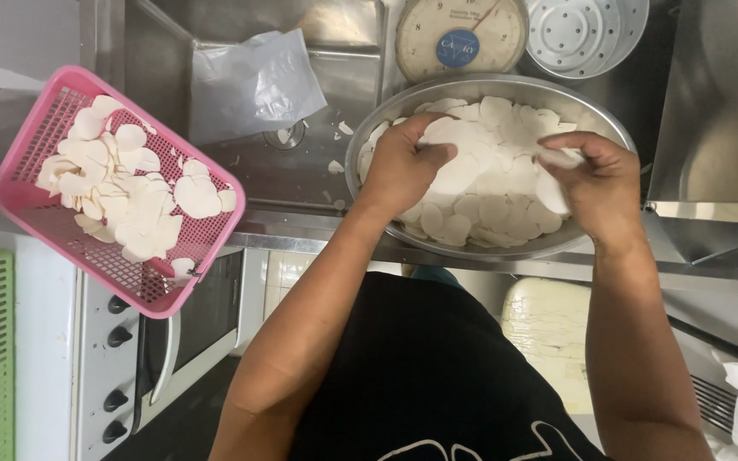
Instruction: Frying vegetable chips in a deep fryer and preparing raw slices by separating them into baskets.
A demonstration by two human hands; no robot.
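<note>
Here, my left hand (401, 166) is clutching white slices (493, 141) in the metal bowl (369, 137) at upper right. My right hand (595, 175) is pinching one slice (557, 159).

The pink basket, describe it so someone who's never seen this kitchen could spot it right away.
Start at the steel sink in the middle of the counter and look to its left. There the pink basket sits tilted above a white oven, partly filled with thin white round slices. It is the only pink, square, mesh-walled container; the metal bowl holding similar slices is round and solid.
</note>
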